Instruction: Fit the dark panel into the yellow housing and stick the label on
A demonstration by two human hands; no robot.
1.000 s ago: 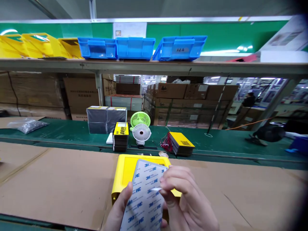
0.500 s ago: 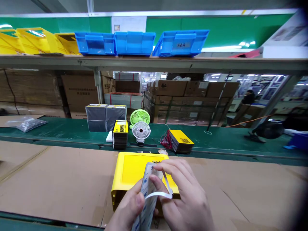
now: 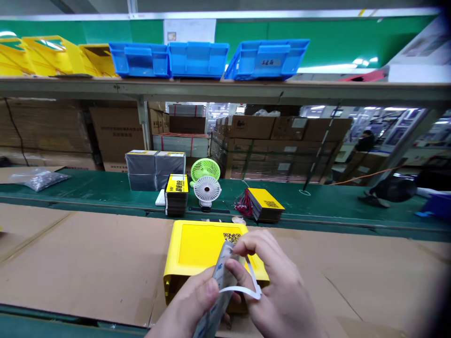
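Observation:
My left hand [image 3: 192, 300] grips a thin flat panel [image 3: 219, 277] with blue-printed adhesive backing, held tilted on edge. My right hand [image 3: 282, 286] is at the panel's upper end, thumb and index finger pinched there. A narrow white strip [image 3: 243, 291] loops away from the panel and bends against my right hand; its far end is hidden by the fingers. Just behind both hands, a yellow plastic housing [image 3: 197, 244] with a QR code on its top lies on the cardboard, its open side facing me.
Cardboard sheets [image 3: 88, 267] cover the near bench. Behind stand a white fan [image 3: 207, 188], a green fan [image 3: 205, 169], stacked yellow-topped cards [image 3: 176, 197], another yellow-topped stack [image 3: 266, 204] with red wires, and grey wrapped blocks [image 3: 143, 171]. Blue bins [image 3: 199, 61] line the overhead shelf.
Both hands and the panel have shifted slightly to the right. The white strip has moved right with my right hand, and more of the housing's QR code shows.

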